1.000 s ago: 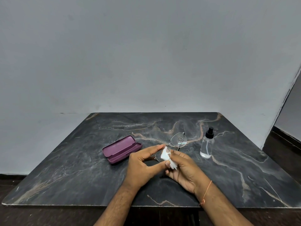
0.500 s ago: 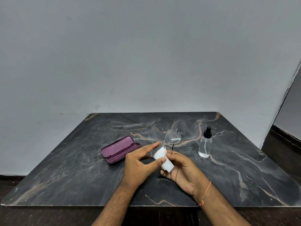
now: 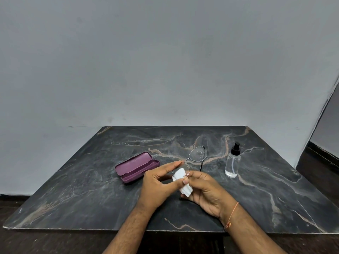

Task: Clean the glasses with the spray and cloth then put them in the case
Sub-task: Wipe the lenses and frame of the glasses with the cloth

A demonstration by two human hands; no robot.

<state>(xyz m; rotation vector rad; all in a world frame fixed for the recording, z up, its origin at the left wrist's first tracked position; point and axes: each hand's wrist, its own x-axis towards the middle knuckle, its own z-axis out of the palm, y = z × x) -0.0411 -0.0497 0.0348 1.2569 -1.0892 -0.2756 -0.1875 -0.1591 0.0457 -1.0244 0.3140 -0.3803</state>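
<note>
The left hand (image 3: 157, 182) pinches the near lens of the glasses (image 3: 197, 156) between thumb and forefinger, above the table (image 3: 91, 189). The right hand (image 3: 205, 191) grips the white cloth (image 3: 180, 177), which lies against that lens. Droplets show on the far lens. The open case (image 3: 136, 166) lies left of the hands; the spray (image 3: 232, 163) stands upright to the right.
</note>
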